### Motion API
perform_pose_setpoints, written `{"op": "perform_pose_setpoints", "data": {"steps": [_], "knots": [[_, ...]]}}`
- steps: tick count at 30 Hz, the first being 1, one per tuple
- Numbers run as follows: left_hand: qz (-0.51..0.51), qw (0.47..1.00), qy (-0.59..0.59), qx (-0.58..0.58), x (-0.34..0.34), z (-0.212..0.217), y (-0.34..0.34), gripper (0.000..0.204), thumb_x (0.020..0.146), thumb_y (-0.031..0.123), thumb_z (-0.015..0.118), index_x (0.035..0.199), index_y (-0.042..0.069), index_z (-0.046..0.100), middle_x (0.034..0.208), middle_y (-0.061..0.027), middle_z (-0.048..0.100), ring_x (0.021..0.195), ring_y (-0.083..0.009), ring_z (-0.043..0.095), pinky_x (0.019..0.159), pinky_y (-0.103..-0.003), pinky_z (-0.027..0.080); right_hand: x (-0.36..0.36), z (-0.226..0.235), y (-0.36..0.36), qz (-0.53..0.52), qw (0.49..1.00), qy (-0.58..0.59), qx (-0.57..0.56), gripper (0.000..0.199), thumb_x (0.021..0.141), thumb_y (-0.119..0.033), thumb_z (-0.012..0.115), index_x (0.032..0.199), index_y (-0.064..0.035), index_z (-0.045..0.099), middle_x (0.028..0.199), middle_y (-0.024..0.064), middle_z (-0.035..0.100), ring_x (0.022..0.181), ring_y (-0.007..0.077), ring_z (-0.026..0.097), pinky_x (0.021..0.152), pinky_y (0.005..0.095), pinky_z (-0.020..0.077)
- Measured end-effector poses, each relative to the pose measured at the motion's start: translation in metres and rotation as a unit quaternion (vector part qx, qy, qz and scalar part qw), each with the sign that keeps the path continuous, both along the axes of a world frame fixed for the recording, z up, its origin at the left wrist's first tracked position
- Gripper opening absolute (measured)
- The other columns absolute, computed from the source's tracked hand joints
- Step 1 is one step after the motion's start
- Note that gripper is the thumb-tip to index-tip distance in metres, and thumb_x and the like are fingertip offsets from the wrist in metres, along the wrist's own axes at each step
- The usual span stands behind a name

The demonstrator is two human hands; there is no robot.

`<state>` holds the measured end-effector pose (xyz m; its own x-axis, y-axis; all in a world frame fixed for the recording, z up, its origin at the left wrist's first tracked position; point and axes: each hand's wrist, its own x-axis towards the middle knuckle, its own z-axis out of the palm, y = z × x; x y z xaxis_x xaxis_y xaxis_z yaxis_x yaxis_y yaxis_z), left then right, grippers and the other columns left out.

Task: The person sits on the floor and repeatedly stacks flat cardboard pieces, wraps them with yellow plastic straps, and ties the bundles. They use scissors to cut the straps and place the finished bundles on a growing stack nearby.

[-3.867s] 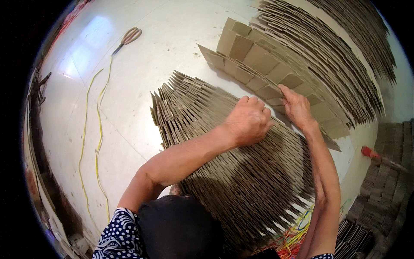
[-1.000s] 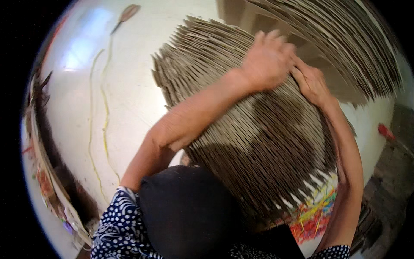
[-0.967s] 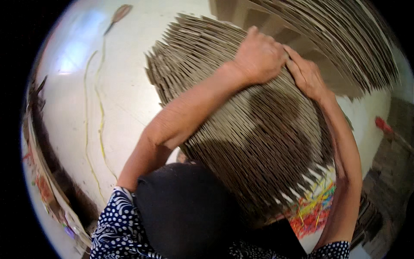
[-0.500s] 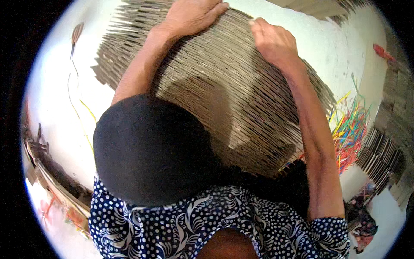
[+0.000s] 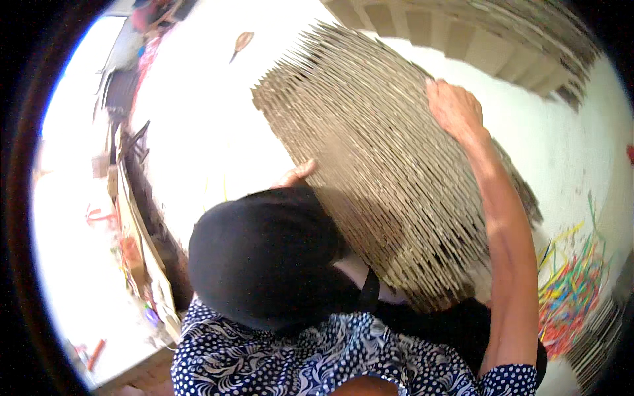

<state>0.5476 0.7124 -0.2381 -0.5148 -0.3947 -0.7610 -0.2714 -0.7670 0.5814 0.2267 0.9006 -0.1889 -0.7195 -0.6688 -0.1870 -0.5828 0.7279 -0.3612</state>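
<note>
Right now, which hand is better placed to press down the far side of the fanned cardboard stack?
The right hand, probably. It already lies flat on the far part of the cardboard stack, arm stretched out. The left hand touches only the near edge, mostly hidden behind the black head covering.

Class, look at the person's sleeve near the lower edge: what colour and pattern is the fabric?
The sleeve is dark blue with white dots, seen best in the head view.

A white floor [image 5: 218,132] is seen. On it lie a fanned cardboard stack [image 5: 389,165], a second cardboard row [image 5: 475,33], coloured straps [image 5: 568,290] and scissors [image 5: 242,43].
</note>
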Motion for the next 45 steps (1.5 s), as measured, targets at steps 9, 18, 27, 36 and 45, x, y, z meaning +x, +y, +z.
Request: {"op": "perform_pose_setpoints", "data": {"steps": [9, 18, 27, 36, 45], "knots": [[-0.235, 0.968, 0.052, 0.073, -0.011, 0.029, -0.011, 0.099, 0.075, 0.05, 0.071, 0.143, 0.0, 0.019, 0.142, -0.0225, 0.03, 0.131, -0.0384, 0.031, 0.104, -0.06, 0.028, -0.067, -0.086, 0.008, -0.045, 0.963, -0.235, -0.126, 0.059, 0.094, -0.051, 0.034, 0.087, 0.0008, 0.06, 0.085, 0.0138, 0.063, 0.081, 0.0265, 0.057, 0.075, 0.0384, 0.0426], [-0.189, 0.978, 0.061, 0.07, -0.007, 0.016, 0.008, 0.106, 0.075, 0.06, 0.064, 0.146, 0.003, 0.01, 0.146, -0.0224, 0.022, 0.134, -0.0362, 0.026, 0.107, -0.056, 0.024, -0.053, -0.111, 0.041, 0.017, 0.97, -0.235, -0.058, 0.051, 0.096, -0.044, 0.036, 0.109, -0.0008, 0.061, 0.108, 0.016, 0.063, 0.106, 0.0287, 0.055, 0.093, 0.0372, 0.0395], [-0.058, 0.954, 0.275, 0.102, -0.014, -0.034, -0.002, 0.102, 0.074, 0.051, 0.07, 0.144, 0.004, 0.013, 0.144, -0.0148, 0.03, 0.131, -0.0307, 0.033, 0.106, -0.047, 0.028, -0.037, -0.04, 0.069, -0.051, 0.984, -0.173, -0.014, 0.051, 0.096, -0.043, 0.036, 0.112, -0.0013, 0.06, 0.112, 0.0157, 0.061, 0.109, 0.0284, 0.053, 0.095, 0.0368, 0.0377], [-0.073, 0.962, 0.251, 0.082, 0.031, -0.007, -0.062, 0.117, 0.071, 0.043, 0.076, 0.146, 0.006, -0.005, 0.15, -0.0138, 0.015, 0.135, -0.0306, 0.025, 0.109, -0.046, 0.022, 0.006, -0.016, 0.045, -0.051, 0.989, -0.136, 0.02, 0.05, 0.096, -0.042, 0.036, 0.115, -0.0019, 0.058, 0.116, 0.0155, 0.059, 0.113, 0.0281, 0.051, 0.097, 0.0364, 0.0359], [-0.002, 0.978, 0.207, 0.041, 0.044, -0.085, -0.08, 0.128, 0.073, 0.042, 0.077, 0.141, 0.007, -0.026, 0.152, -0.0198, 0.001, 0.14, -0.0317, 0.004, 0.112, -0.046, 0.01, 0.042, -0.028, -0.006, -0.03, 0.99, -0.133, 0.032, 0.05, 0.096, -0.042, 0.036, 0.118, -0.0025, 0.057, 0.12, 0.0152, 0.058, 0.117, 0.0279, 0.048, 0.1, 0.036, 0.0342]]}}
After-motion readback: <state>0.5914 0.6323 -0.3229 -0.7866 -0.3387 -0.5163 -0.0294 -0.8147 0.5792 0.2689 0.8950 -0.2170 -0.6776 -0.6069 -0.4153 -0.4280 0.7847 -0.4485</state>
